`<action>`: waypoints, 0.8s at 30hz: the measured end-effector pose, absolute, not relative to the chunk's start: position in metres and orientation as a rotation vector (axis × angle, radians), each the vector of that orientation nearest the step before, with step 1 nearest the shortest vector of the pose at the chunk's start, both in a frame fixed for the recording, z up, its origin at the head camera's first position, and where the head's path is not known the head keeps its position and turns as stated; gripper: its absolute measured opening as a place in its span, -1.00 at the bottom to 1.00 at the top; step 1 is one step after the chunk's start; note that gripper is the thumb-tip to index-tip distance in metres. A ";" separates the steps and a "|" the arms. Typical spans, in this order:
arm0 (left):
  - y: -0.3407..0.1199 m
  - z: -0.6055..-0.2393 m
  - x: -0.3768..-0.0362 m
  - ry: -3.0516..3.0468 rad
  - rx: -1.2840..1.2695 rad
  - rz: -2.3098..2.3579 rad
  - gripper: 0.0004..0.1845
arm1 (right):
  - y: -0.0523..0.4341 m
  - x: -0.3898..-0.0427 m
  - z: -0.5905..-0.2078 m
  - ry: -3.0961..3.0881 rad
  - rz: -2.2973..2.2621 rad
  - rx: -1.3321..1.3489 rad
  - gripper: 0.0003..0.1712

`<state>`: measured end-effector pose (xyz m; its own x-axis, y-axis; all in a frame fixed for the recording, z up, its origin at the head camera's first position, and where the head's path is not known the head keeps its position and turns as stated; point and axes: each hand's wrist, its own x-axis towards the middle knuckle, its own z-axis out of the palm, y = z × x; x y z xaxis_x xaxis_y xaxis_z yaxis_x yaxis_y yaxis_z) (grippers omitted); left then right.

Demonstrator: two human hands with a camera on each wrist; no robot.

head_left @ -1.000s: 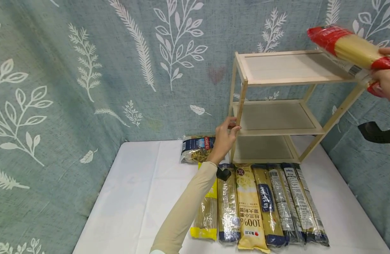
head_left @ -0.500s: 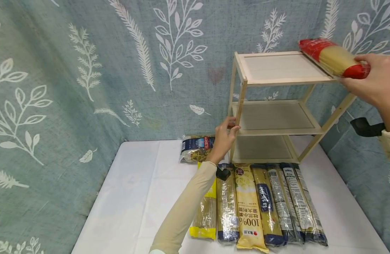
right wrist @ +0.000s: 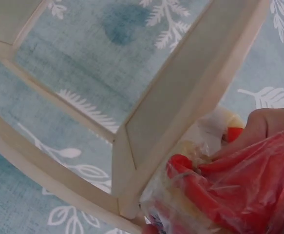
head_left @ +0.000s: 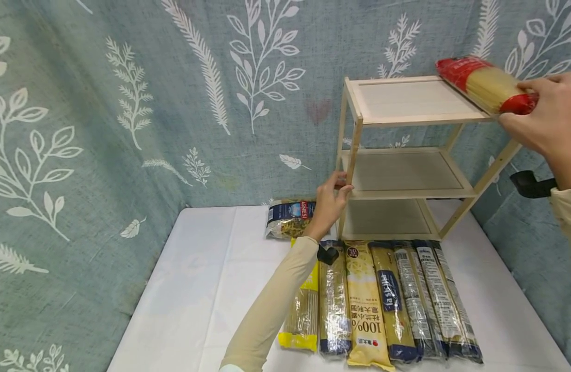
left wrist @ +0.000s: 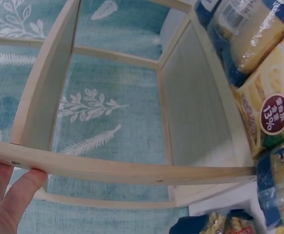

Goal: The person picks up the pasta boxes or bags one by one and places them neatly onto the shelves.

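A white table (head_left: 197, 289) is standing before a leaf-printed curtain (head_left: 104, 113). A blue pasta bag (head_left: 289, 217) is lying near the table's back edge. The left hand (head_left: 329, 204) is gripping the front-left post of the wooden shelf (head_left: 406, 101) at the middle tier, fingers and thumb curled round the wood. A row of spaghetti packets (head_left: 383, 299) is lying side by side on the table, just in front of the shelf. The right hand (head_left: 548, 126) is grasping the red-ended spaghetti packet (head_left: 487, 85), fingers closed on its near end; the packet is resting along the right edge of the shelf's top tier.
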<state>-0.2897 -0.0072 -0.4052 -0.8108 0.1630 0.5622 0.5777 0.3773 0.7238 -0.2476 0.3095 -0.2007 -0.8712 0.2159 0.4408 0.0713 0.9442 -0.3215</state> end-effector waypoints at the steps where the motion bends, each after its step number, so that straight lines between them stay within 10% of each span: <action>1: -0.007 -0.406 -0.289 -2.246 -0.644 -1.420 -0.70 | 0.310 -0.247 -0.201 -2.616 0.406 -0.205 -0.27; 24: -0.008 -0.405 -0.289 -2.237 -0.648 -1.441 -0.69 | 0.311 -0.195 -0.209 -2.583 0.476 0.016 -0.30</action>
<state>-0.2887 -0.0080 -0.4049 -0.8124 0.1653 0.5591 0.5774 0.3612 0.7322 -0.1946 0.3112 -0.2092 -0.8702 0.0782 0.4864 -0.1001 0.9386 -0.3301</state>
